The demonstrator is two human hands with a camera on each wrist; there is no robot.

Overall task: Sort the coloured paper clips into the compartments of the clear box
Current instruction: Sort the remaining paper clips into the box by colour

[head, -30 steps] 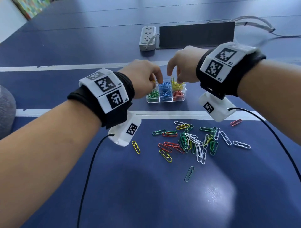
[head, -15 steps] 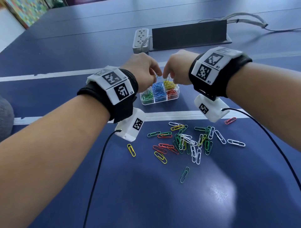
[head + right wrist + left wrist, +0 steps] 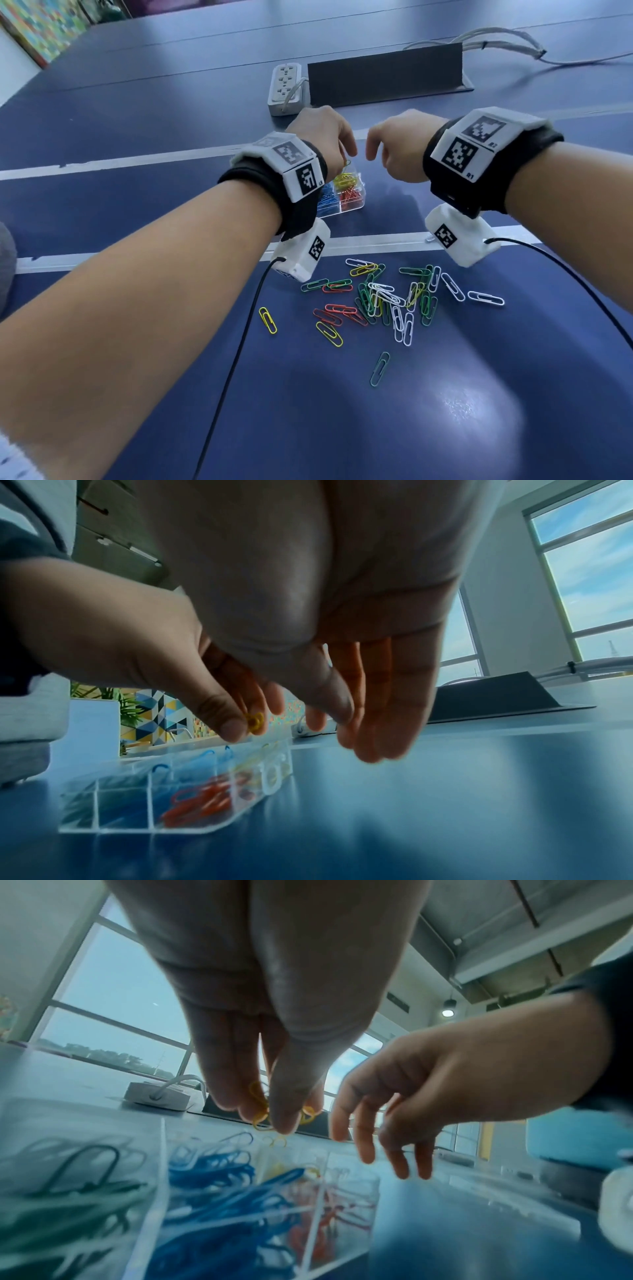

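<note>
- 2 hands hang over the clear box: the left hand pinches yellow clips between thumb and fingertips, directly above the yellow compartment.
- Half a second ago the right hand was bunched close against the left over the same compartment; now it sits apart to the right of the left, fingers loose and spread, holding nothing in the wrist views.
- That change suggests the right hand has finished its part there, while the left has yet to let go.
- Below the left wrist, the box already holds green, blue, yellow and red clips in separate compartments.
- Nearer the person than both wrists, the loose pile lies on the blue table: white, green, red and yellow clips, tangled in the middle, with 1 green clip alone nearest the person.
- Much sorting remains; no white clips show in the box.
- Beyond the fingertips stand a power strip and a dark panel.
</note>
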